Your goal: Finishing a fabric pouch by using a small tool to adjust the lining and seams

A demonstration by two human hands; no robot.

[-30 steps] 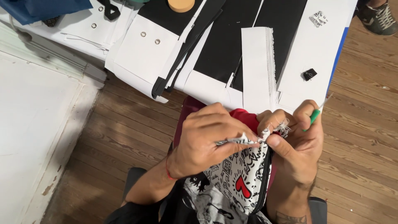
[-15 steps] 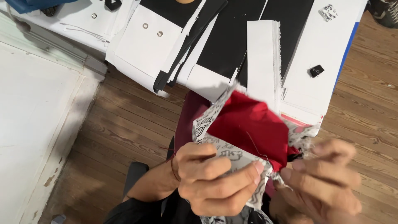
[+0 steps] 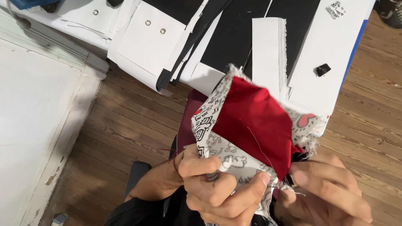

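I hold up a piece of sewn fabric point(image 3: 247, 121) close to the camera: red on its inner face, white with black cartoon drawings and red hearts outside, frayed at the edges. My left hand point(image 3: 213, 188) grips its lower patterned edge, thumb pressed over the cloth. My right hand point(image 3: 331, 192) pinches the right lower corner, where a loose thread hangs. A red string circles my left wrist.
Behind the fabric lies a white board point(image 3: 331, 54) with black fabric panels point(image 3: 238, 33), a white frayed strip point(image 3: 268, 50), white cards with eyelets point(image 3: 150, 37) and a small black clip point(image 3: 323, 69). Wooden floor point(image 3: 121, 125) lies below, a white surface point(image 3: 33, 117) at left.
The fabric was bunched low between both hands; it has been lifted and spread, showing its red inside. The green-tipped tool seen in my right hand earlier is out of sight.
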